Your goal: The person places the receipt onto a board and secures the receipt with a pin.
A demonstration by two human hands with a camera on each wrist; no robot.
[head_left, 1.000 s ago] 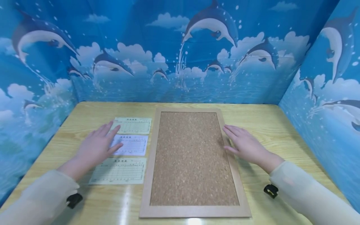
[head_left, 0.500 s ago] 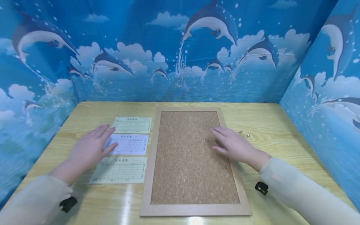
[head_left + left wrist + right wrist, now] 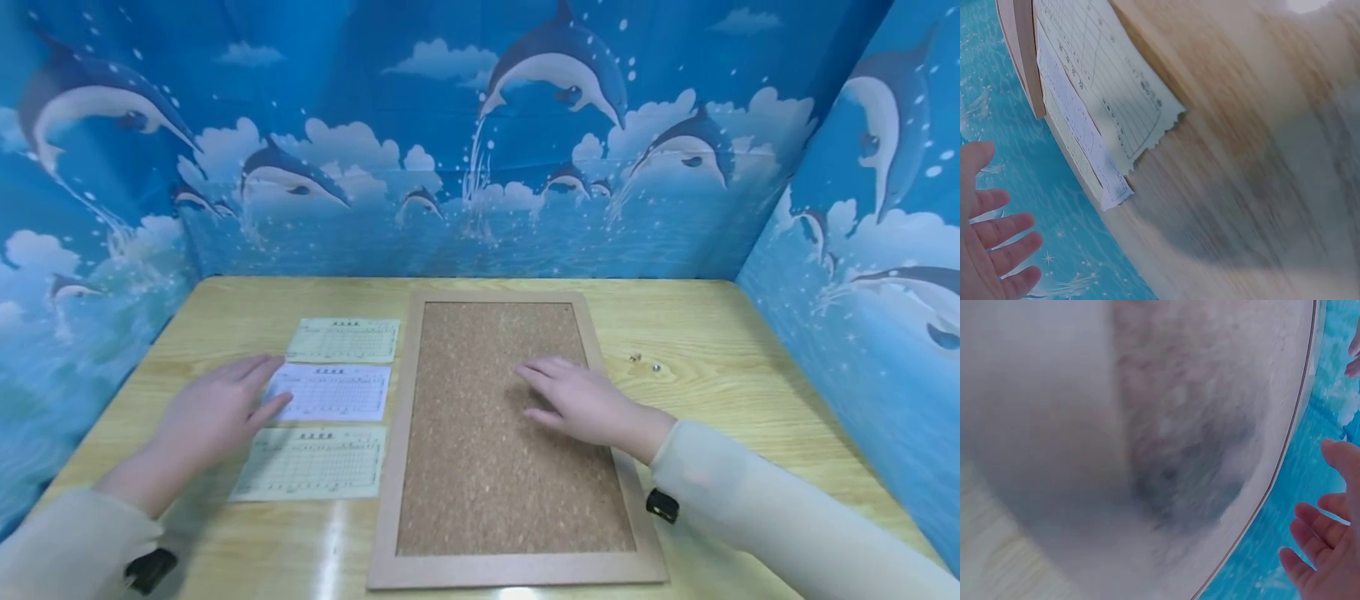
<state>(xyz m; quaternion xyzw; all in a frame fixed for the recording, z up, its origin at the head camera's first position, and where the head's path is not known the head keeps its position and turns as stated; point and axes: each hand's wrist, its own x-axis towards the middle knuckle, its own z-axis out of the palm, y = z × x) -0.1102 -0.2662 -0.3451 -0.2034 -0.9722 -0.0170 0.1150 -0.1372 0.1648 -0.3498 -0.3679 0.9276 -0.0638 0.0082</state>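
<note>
A framed cork board lies upright in the middle of the table in the head view. Over its upper right part is my right hand, fingers extended to the left and holding nothing. Three printed paper slips lie in a column left of the board: a green slip at the back, a white slip in the middle and a green slip in front. My left hand is at the left end of the white slip, fingers loosely extended. In both wrist views the fingers are spread with nothing between them.
Small shiny pins and another small metal piece lie on the table right of the board. A blue dolphin-print curtain walls the wooden table at the back and sides.
My right hand has moved left from the board's right edge to over the cork, uncovering the small metal pieces. My left hand has drawn back left, showing more of the slips.
</note>
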